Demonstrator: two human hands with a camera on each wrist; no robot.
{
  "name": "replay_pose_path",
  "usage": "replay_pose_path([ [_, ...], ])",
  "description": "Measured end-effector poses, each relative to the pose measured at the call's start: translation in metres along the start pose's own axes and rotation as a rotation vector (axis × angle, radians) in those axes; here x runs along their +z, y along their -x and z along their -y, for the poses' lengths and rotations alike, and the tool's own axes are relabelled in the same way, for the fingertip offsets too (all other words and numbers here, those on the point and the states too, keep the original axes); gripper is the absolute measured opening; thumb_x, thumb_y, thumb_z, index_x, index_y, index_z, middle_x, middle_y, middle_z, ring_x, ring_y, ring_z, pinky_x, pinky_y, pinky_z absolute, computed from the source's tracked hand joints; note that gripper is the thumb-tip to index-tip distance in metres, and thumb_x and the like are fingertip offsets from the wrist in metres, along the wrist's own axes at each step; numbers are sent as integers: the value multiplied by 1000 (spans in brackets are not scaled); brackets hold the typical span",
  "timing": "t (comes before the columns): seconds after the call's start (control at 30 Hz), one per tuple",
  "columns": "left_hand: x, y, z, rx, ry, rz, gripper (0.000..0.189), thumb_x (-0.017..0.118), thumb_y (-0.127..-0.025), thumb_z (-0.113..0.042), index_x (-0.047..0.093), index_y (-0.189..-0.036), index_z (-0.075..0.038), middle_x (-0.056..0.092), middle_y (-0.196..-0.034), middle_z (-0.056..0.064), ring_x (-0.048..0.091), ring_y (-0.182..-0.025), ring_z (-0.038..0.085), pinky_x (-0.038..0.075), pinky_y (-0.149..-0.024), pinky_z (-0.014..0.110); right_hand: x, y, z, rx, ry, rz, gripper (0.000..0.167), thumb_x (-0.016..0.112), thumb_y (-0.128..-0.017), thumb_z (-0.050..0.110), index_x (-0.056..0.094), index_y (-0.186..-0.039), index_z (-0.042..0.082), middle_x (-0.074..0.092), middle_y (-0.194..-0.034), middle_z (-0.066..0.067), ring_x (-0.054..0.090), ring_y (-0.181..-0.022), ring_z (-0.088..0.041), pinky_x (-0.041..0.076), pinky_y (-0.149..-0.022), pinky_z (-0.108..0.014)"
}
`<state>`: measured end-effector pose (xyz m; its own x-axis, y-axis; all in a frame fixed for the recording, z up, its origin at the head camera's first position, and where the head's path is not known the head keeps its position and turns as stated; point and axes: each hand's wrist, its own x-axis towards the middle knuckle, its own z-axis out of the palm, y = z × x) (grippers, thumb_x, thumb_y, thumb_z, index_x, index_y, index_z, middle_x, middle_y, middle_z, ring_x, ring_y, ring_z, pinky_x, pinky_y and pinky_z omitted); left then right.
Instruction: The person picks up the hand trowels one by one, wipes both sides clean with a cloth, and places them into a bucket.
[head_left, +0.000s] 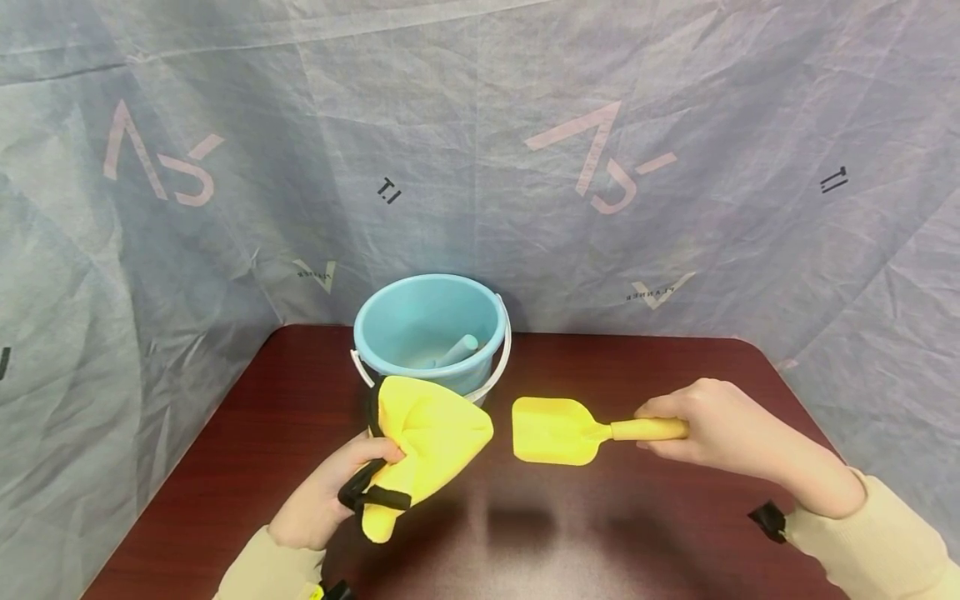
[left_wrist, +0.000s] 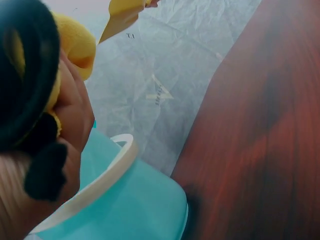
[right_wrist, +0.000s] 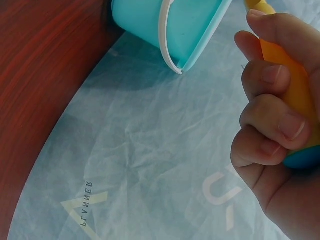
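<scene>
My left hand grips a yellow cloth with black edging, bunched with the thumb over it; its exact kind I cannot tell. In the left wrist view the black trim hides part of that hand. Fingers of my right hand curl round the handle of a yellow toy shovel, its flat blade pointing left toward the cloth. Behind the cloth stands a light blue bucket with a white handle hanging down its side. Inside it lies a light blue rod-like piece.
The dark red wooden table extends around the bucket. A grey fabric sheet with printed letters hangs behind and along both sides, close to the table's back edge.
</scene>
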<state>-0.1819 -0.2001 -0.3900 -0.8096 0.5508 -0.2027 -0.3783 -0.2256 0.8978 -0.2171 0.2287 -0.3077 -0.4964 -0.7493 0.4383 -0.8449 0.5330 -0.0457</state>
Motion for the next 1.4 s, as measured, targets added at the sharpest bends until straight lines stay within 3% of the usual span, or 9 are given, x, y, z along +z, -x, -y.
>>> replay_pose_path([
  [0.23,-8,-14,8,25,100,89,30,48,-85,-1,54,-113,-11,67,-103,3,64,-89,12,54,-80,27,1,-1,-3,-37,-14,-22,31,81,-63,17,63,-81,35,41,-64,30,26,-54,14,27,-50,-5],
  [0.37,-7,-24,14,27,107,105,30,46,-84,1,58,-109,-11,68,-102,3,64,-91,12,54,-80,27,0,-2,-3,-28,-5,-14,31,81,-63,17,64,-81,35,41,-64,31,26,-54,14,27,-50,-6],
  [0.7,4,-51,29,-35,60,31,28,50,-78,-1,55,-105,-8,66,-98,2,63,-89,12,54,-79,28,-1,-4,-3,-25,6,-8,32,82,-62,16,65,-81,33,42,-64,30,27,-54,13,27,-49,-7],
  [1.0,17,-74,33,-92,28,-5,37,52,-76,-3,51,-113,-6,62,-104,4,61,-94,15,52,-80,29,-1,-5,-3,-14,8,-1,31,81,-62,16,64,-81,34,40,-63,30,26,-53,12,26,-48,-7],
  [1.17,26,-85,32,-103,14,58,35,52,-76,-4,52,-111,-7,63,-103,3,62,-95,15,52,-80,31,-2,-6,-2,-24,7,-6,31,82,-62,17,65,-81,34,41,-64,30,27,-53,12,27,-48,-7],
  [1.3,32,-94,31,-66,100,199,36,46,-79,3,54,-112,-8,63,-106,4,63,-99,17,52,-83,30,-2,-7,-1,-32,6,-13,30,82,-62,18,65,-81,34,42,-64,30,27,-54,13,27,-49,-7],
  [1.4,36,-100,30,-52,144,250,38,43,-79,5,55,-111,-10,63,-107,4,63,-100,17,52,-84,29,-1,-7,-1,-33,4,-14,30,82,-62,17,64,-81,33,41,-63,30,27,-54,12,27,-48,-7],
])
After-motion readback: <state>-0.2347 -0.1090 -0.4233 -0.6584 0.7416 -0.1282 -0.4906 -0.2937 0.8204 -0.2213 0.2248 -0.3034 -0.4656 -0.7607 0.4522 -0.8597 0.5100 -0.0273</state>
